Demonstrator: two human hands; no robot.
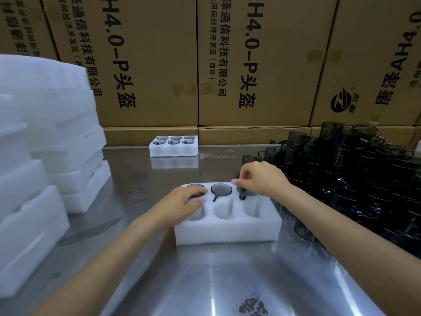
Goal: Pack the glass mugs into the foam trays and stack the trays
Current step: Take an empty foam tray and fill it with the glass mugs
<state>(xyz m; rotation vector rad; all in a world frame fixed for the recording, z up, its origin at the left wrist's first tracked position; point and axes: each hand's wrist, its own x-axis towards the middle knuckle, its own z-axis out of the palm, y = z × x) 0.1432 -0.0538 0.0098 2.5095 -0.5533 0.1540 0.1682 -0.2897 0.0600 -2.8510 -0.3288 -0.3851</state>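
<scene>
A white foam tray point(227, 231) with six round pockets lies in front of me on the steel table. Its back row holds three smoky glass mugs: one at the left point(195, 186), one in the middle point(221, 189), one at the right point(245, 193). The three front pockets are empty. My left hand point(182, 204) rests over the left mug and the tray's top with fingers spread. My right hand point(262, 177) has curled fingers on the rim of the right mug, which sits in its pocket.
A filled foam tray point(173, 149) stands at the back of the table. Stacks of empty foam trays point(45, 144) rise at the left. A heap of loose smoky mugs point(353, 169) fills the right side. Cardboard boxes point(250, 65) wall off the back.
</scene>
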